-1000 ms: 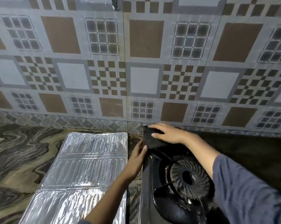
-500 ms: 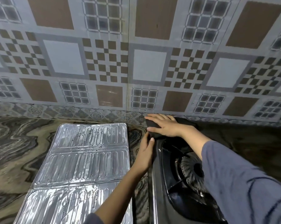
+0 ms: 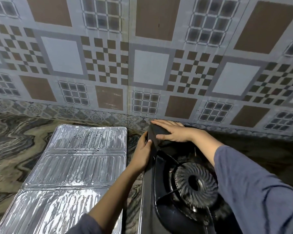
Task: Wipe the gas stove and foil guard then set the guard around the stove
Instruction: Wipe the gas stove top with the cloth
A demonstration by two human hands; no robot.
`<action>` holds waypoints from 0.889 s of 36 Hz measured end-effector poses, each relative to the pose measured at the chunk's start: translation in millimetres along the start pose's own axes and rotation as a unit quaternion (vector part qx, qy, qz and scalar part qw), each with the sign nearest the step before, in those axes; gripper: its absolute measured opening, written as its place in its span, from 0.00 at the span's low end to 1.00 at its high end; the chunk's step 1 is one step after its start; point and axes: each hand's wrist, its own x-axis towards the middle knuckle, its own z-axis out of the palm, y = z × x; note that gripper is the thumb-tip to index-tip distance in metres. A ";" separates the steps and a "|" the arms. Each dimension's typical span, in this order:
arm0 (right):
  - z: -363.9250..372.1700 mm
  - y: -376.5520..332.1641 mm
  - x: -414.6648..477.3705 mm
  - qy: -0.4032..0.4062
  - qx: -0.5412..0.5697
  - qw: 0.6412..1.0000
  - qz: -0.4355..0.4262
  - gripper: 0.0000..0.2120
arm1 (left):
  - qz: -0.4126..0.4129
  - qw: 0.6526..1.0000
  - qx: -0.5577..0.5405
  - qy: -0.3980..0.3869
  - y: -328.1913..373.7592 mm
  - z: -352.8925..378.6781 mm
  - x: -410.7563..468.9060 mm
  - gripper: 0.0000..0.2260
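Blue-grey sleeves come in from the bottom edge, one on each forearm. Nearest on the right sits the black stove [image 3: 159,191], its glossy top catching light, with the round finned burner [image 3: 195,183] set in a dark pan support. The right arm reaches over the burner toward the back corner of the stove.

To the left, the foil guard [image 3: 66,166] lies flat on the marbled tabletop [image 3: 12,149], well clear of being stood up; its ribbed panels are folded out in a row running away from me, and the far panel carries a scatter of small black specks. A narrow strip of tabletop shows between the guard and the stove's left side.

The left hand [image 3: 142,154] rests along that left edge of the stove, fingers pointing away, thumb hooked over the rim; its grip is a loose hold on the stove's edge rather than a full clasp. Just beyond it, at the stove's far left corner, the right hand [image 3: 172,132] lies flat and spread, palm down, pressing a dark cloth [image 3: 156,135] onto the stove top; the fingers are open, not curled round the cloth. The two hands are nearly touching at the cloth.

Behind everything rises the tiled wall [image 3: 150,65], patterned in brown, white and checkered squares, with a narrow ornamental border where it meets the tabletop.
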 end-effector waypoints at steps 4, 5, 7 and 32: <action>-4.7 7.5 -8.8 -0.010 0.010 1.000 0.006 0.32 | 0.014 0.999 0.045 0.008 5.4 1.1 4.1 0.20; -5.2 10.1 -10.4 -0.009 0.012 1.000 0.008 0.32 | 0.018 0.999 0.048 0.011 7.0 1.5 5.5 0.20; -5.6 15.7 -12.9 -0.003 0.015 1.000 0.010 0.32 | 0.027 0.998 0.057 0.011 9.6 2.7 8.8 0.19; 3.5 67.5 -44.8 0.068 -0.041 0.996 0.028 0.28 | 0.145 0.902 0.407 0.004 22.1 9.7 57.3 0.19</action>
